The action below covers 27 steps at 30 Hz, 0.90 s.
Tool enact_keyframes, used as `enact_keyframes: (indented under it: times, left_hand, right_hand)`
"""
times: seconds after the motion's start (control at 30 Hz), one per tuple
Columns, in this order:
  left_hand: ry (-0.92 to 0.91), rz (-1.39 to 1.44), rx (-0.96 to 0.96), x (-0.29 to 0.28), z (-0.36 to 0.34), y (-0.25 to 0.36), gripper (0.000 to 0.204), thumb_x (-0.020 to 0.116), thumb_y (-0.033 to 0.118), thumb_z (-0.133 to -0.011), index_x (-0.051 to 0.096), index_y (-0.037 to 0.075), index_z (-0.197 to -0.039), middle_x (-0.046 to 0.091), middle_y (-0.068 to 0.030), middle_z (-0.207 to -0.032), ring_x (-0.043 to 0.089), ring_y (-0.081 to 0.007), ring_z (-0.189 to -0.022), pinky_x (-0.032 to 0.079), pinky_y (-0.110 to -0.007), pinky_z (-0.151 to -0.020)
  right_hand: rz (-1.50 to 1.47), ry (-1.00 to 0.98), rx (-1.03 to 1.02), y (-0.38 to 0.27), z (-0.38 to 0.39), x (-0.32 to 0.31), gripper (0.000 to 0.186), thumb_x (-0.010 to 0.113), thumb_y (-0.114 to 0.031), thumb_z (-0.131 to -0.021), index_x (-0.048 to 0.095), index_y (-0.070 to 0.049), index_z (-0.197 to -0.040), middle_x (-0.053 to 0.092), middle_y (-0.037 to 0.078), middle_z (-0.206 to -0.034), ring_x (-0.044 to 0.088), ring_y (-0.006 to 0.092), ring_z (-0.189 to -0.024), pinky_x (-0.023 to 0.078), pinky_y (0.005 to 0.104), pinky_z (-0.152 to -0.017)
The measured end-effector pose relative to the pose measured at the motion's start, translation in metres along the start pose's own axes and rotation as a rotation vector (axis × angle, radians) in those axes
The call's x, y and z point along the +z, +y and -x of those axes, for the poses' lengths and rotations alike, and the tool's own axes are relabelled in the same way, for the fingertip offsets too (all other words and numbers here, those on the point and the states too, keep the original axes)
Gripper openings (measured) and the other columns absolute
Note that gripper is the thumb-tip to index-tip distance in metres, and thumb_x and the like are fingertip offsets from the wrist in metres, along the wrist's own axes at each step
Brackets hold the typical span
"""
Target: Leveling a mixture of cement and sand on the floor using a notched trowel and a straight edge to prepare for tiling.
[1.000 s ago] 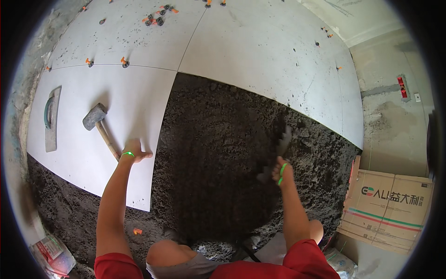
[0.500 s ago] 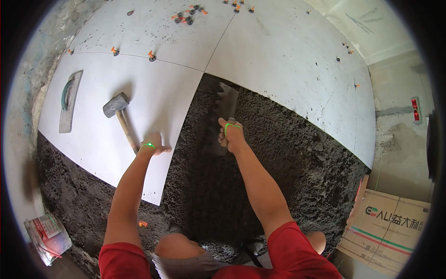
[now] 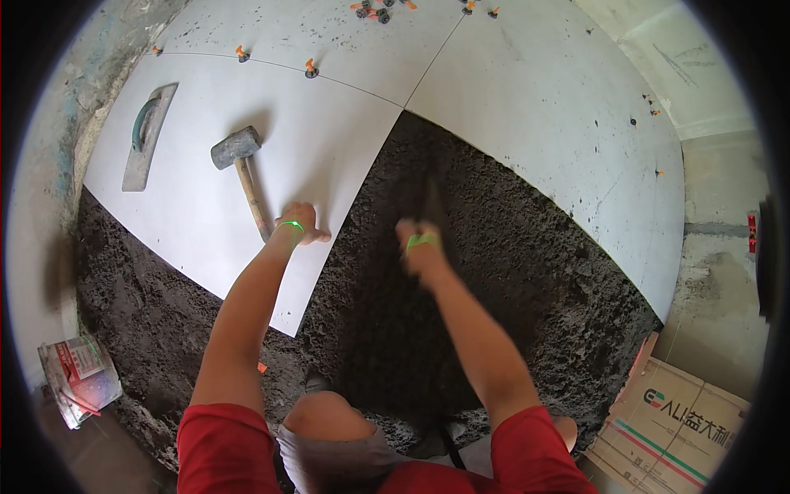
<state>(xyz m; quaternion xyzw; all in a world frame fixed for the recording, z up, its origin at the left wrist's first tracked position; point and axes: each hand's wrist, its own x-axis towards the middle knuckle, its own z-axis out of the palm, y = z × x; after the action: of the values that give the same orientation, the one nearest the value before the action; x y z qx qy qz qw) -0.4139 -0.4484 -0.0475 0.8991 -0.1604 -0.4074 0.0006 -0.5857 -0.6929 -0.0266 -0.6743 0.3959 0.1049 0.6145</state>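
Note:
My left hand rests palm down on a white floor tile, fingers stretched and thumb apart. Near its wrist ends the wooden handle of a rubber mallet, which lies on the same tile. Over the dark, damp mortar bed, my right hand is closed round a trowel, smeared by motion. Its blade looks narrow from here, and its lower part is hidden against the mortar. A flat plastering trowel with a green handle lies farther left on the tile.
Orange-and-black tile levelling clips stand along the far joint, several more loose beyond. More laid tile borders the mortar at right. A bucket stands by the left wall, and a cardboard box leans at lower right.
The whole view has shifted, so tile and mallet sit higher and farther right. My right hand has drawn the trowel back toward me, its blade now blurred. My left hand stays on the tile.

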Motion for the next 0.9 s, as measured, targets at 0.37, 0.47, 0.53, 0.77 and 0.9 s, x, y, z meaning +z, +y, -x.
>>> enact_keyframes:
  times: [0.37, 0.47, 0.53, 0.77, 0.9]
  left_hand:
    - [0.007, -0.014, 0.005, -0.008, 0.004, -0.004, 0.07, 0.088, 0.048, -0.08, 0.069, -0.002, -0.125, 0.067, -0.0159, -0.131, 0.059, -0.034, -0.132, 0.055, -0.055, -0.098]
    - [-0.009, -0.012, 0.019, -0.006, -0.001, 0.013, 0.071, 0.087, 0.048, -0.08, 0.068, -0.002, -0.126, 0.065, -0.016, -0.135, 0.057, -0.0341, -0.133, 0.054, -0.055, -0.101]
    - [0.029, -0.011, -0.058, 0.003, 0.008, -0.026, 0.072, 0.087, 0.049, -0.081, 0.068, -0.002, -0.127, 0.062, -0.0158, -0.139, 0.055, -0.0337, -0.136, 0.052, -0.056, -0.103]
    - [-0.022, 0.01, -0.044, -0.011, 0.004, -0.007, 0.076, 0.086, 0.05, -0.081, 0.064, -0.002, -0.132, 0.058, -0.0168, -0.143, 0.053, -0.0346, -0.138, 0.05, -0.056, -0.106]
    - [-0.038, 0.01, -0.043, -0.01, 0.002, -0.01, 0.081, 0.087, 0.049, -0.08, 0.059, -0.003, -0.136, 0.057, -0.0217, -0.143, 0.052, -0.0388, -0.138, 0.048, -0.054, -0.11]
  right_hand:
    - [-0.124, 0.207, -0.093, -0.014, 0.026, -0.053, 0.033, 0.064, -0.035, -0.102, 0.055, -0.009, -0.084, 0.05, 0.0, -0.063, 0.047, 0.0121, -0.05, 0.035, 0.033, -0.044]
    - [0.152, 0.074, -0.138, 0.081, 0.034, -0.042, 0.033, 0.063, -0.034, -0.104, 0.053, -0.011, -0.083, 0.048, -0.001, -0.06, 0.044, 0.0107, -0.046, 0.033, 0.0311, -0.041]
    - [0.079, -0.002, -0.021, 0.045, 0.087, -0.027, 0.029, 0.068, -0.026, -0.1, 0.055, -0.006, -0.084, 0.055, 0.001, -0.067, 0.05, 0.0115, -0.054, 0.041, 0.0342, -0.049]
    - [0.526, -0.326, -0.459, 0.08, 0.126, -0.115, 0.027, 0.074, -0.022, -0.092, 0.056, -0.003, -0.095, 0.068, 0.012, -0.076, 0.072, 0.0289, -0.072, 0.053, 0.0421, -0.061]
    - [0.929, -0.589, -0.358, 0.059, 0.096, -0.088, 0.033, 0.076, -0.024, -0.083, 0.057, -0.006, -0.103, 0.073, 0.019, -0.089, 0.07, 0.0454, -0.087, 0.055, 0.0531, -0.075]
